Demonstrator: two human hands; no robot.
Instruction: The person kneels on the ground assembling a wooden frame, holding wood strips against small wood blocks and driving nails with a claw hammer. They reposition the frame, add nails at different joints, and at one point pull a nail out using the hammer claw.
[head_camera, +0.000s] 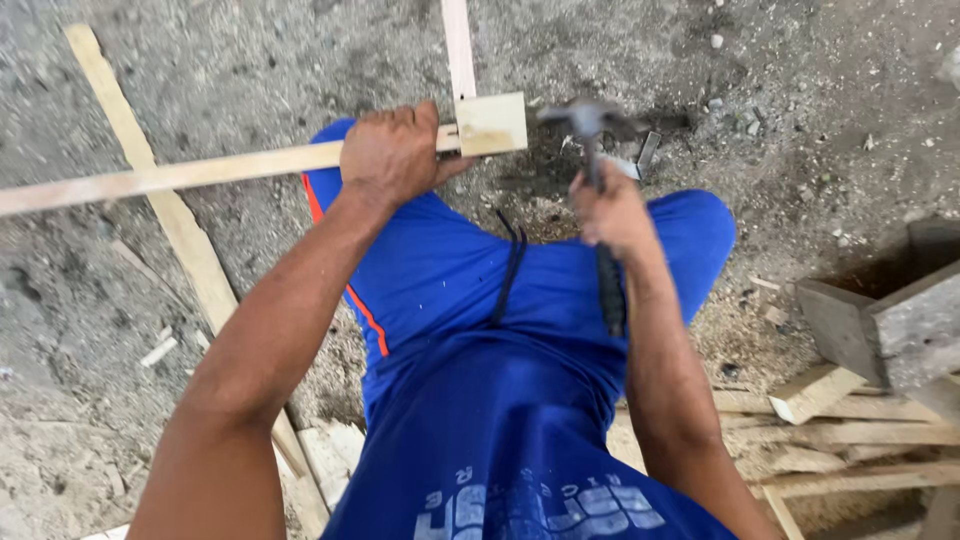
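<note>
The left hand (392, 152) is clamping its grip around a pale wooden strip (180, 176) that is lying across the person's left knee and running off the left edge; just right of the fingers, a small square wooden block (492, 123) is sitting on the joint where this strip is meeting a second strip (458, 45) that is running up and away; the right hand (612, 212) is closing its grip on the dark handle of a hammer (590, 122), whose blurred metal head is hanging just right of the block, not touching it; blue shorts with an orange stripe are covering both knees; the shirt is bearing pale printed lettering near the bottom edge; offcuts (840, 410) are lying on the dusty floor (250, 60) at right.
</note>
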